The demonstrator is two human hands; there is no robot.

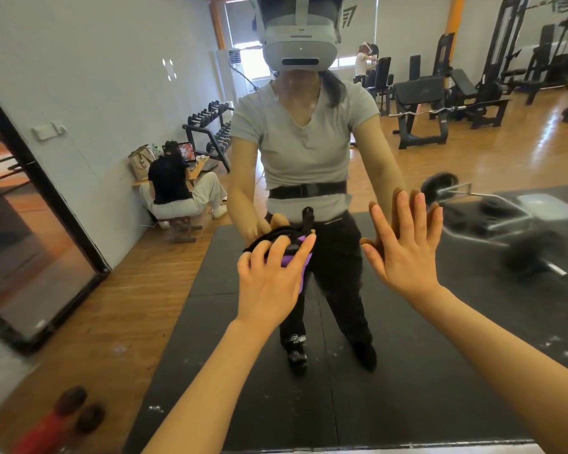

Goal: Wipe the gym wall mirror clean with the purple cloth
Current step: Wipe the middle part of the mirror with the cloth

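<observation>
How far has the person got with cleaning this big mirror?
Hard to call any part finished: the mirror shows white specks low down and a smeared patch at right. In hand: the left hand presses the purple cloth against the glass, while the right hand lies flat on it, fingers spread. Left to do: at least the speckled lower part and the hazy right side.

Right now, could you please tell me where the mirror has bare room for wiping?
Free glass lies left of the left hand pressing the purple cloth, up to the mirror edge, and below both hands. Between cloth and right hand it is tight.
</observation>
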